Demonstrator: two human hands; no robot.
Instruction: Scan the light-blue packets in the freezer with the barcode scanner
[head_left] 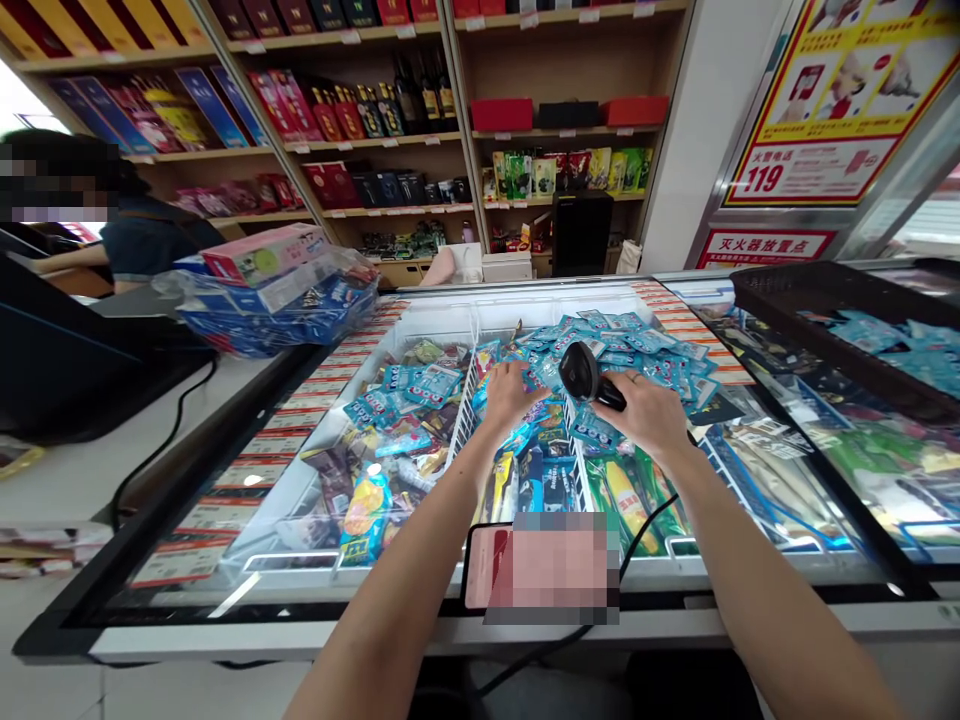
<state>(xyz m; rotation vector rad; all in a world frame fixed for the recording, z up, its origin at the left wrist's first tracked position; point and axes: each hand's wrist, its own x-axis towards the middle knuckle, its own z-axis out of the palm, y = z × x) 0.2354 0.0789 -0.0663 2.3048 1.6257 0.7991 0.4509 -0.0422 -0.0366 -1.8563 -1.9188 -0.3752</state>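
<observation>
While clasping the black scanner (pixel 576 371) by its handle in the right grip (pixel 640 410), holding it over the blue packets (pixel 637 342) heaped on the glass freezer top (pixel 315 592)! Out at the heap's left edge with the left grip (pixel 510 398), spread, thumb wide; cannot tell whether touching any packets. And see a phone (pixel 525 567) at the near edge, black cable (pixel 643 530) beside!

Scanner (pixel 579 372) black; packets (pixel 652 342) light blue; wire basket (pixel 465 403) white
</observation>
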